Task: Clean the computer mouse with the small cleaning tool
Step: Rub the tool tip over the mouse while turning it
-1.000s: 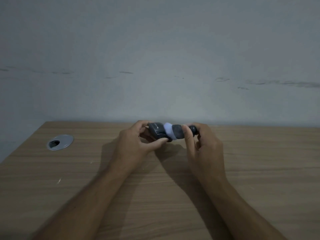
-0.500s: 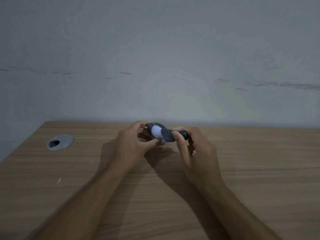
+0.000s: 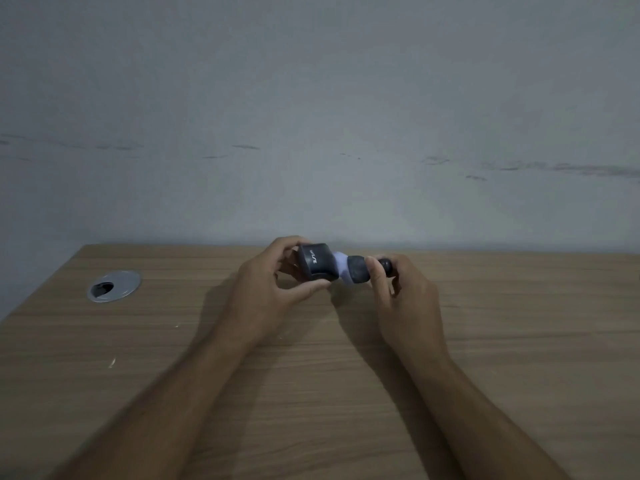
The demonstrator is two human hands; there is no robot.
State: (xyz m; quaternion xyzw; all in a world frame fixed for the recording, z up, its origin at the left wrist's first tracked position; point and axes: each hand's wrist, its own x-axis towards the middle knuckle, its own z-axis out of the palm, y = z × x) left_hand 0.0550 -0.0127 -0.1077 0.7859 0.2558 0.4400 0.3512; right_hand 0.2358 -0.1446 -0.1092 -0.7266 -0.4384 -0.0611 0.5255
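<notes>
Above the bench point(image 3: 346, 393), the mouse point(image 3: 317, 263) is pinched by the left hand point(image 3: 273, 292); the cleaning tool point(image 3: 358, 270) is gripped by the right hand point(image 3: 405, 296), its pale tip touching the mouse. Judged light, rigid and slick, so the sides are best held.

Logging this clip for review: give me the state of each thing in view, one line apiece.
computer mouse: lifted off the desk, gripped in the left hand.
cleaning tool: held by the right hand, pale tip against the mouse.
desk: wooden, a few pale specks on it.
cable grommet: set in the desk, opening uncovered.
</notes>
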